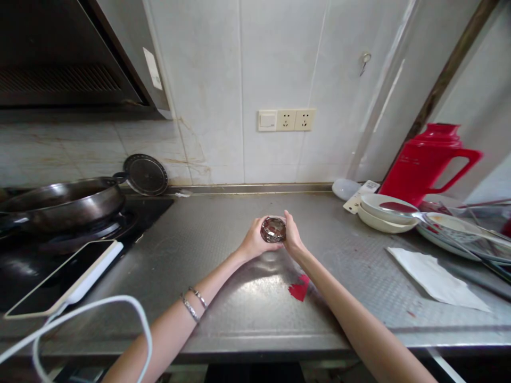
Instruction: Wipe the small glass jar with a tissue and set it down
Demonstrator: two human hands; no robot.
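Observation:
Between my two hands, in the middle of the counter, stands a small round glass container [273, 229] with a dark, shiny, faceted look, seen from above. What it contains, if anything, is too small to make out. My left hand [255, 238] wraps round its left and near side, thumb across the front. Pressed against the right side is my right hand [293, 234], its fingers pointing away from me and partly hidden. A ragged red scrap [299, 288] lies on the steel counter [215, 234] below my right wrist.
At left, a large pan [67, 202] sits on the stove, with a phone [64, 279] and white cable [131, 303] nearer me. A round black disc [146, 174] leans on the wall. To the right are stacked bowls [387, 223], a red thermos [425, 165] and a paper napkin [435, 279].

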